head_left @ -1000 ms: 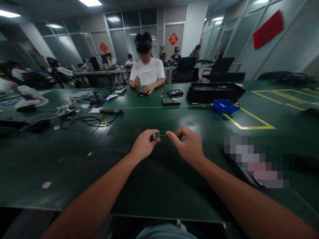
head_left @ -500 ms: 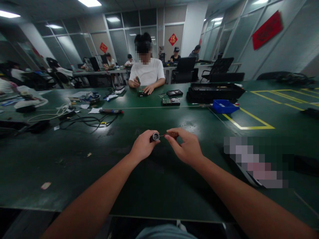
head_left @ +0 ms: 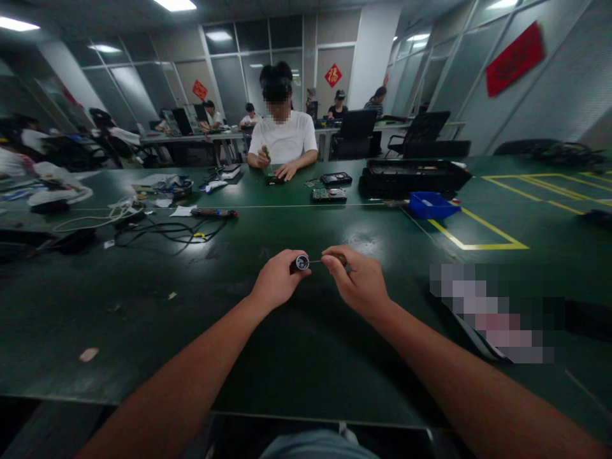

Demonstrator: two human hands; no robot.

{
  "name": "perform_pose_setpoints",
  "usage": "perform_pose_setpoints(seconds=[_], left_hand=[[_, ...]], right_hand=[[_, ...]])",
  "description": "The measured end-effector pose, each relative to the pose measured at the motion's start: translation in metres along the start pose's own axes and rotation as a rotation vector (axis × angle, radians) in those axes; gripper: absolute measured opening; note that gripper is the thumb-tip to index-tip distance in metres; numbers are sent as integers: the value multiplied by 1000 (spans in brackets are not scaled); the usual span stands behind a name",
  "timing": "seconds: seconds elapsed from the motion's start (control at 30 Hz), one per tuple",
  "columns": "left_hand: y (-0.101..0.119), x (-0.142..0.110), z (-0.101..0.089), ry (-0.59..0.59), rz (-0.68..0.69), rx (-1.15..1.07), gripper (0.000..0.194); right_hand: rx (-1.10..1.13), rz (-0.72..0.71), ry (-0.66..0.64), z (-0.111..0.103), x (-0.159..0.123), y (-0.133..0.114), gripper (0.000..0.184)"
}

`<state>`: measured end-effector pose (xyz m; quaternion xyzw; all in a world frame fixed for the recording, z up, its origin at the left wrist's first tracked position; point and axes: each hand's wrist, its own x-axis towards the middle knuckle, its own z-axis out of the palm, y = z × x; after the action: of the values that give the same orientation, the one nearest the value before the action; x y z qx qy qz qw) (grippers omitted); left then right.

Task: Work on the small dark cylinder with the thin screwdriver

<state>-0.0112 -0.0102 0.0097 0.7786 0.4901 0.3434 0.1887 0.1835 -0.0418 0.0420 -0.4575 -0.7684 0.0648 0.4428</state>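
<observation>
My left hand (head_left: 276, 280) is closed around a dark cylinder (head_left: 301, 262) whose silver-rimmed round end faces me. Small parts show inside that end, too fine to make out. Opposite it, my right hand (head_left: 359, 278) grips a screwdriver (head_left: 341, 258) by its brownish handle, between thumb and fingers. Its thin shaft points left and reaches the cylinder's rim; whether the tip sits in a screw cannot be seen. Both hands are above the green table (head_left: 306, 370), near its middle.
Across the table a person in a white shirt (head_left: 283, 141) works on a small dark device. Hard drives (head_left: 329, 194), a long black case (head_left: 414, 178) and a blue bin (head_left: 433, 205) stand at the back right. Black cables (head_left: 167, 236) and a multi-coloured tool (head_left: 213, 213) lie left.
The screwdriver's handle has turned slightly in my right hand, and more of its shaft shows. The cylinder stays in my left hand, almost unmoved.
</observation>
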Motion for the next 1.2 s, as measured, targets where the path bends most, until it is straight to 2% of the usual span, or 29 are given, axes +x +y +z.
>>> perform_pose_setpoints(seconds=[0.1, 0.27, 0.43, 0.53, 0.63, 0.8, 0.93, 1.0, 1.1, 1.2], left_hand=[[-1, 0, 0, -7, -1, 10, 28], [0, -1, 0, 2, 19, 8, 25], [3, -1, -2, -17, 12, 33, 24], [2, -1, -2, -11, -9, 56, 25], [1, -1, -2, 11, -16, 57, 26], [2, 1, -3, -2, 46, 17, 27], [0, 1, -3, -6, 49, 56, 25], [-2, 1, -2, -11, 17, 77, 25], [-3, 0, -1, -28, -13, 81, 24], [-1, 0, -1, -38, -12, 76, 21]], right_hand=[[6, 18, -28, 1, -1, -1, 27], [29, -34, -96, -2, -3, -2, 37], [49, -57, -98, -4, -4, -2, 25], [169, 41, -22, 0, -5, -1, 25], [383, 175, 63, 7, -3, 3, 23], [659, 345, 173, 17, 5, 20, 28], [862, 540, 186, 23, 10, 36, 32], [835, 555, 199, 23, 10, 37, 33], [646, 449, 253, 19, 8, 28, 29], [491, 351, 246, 14, 6, 17, 27]])
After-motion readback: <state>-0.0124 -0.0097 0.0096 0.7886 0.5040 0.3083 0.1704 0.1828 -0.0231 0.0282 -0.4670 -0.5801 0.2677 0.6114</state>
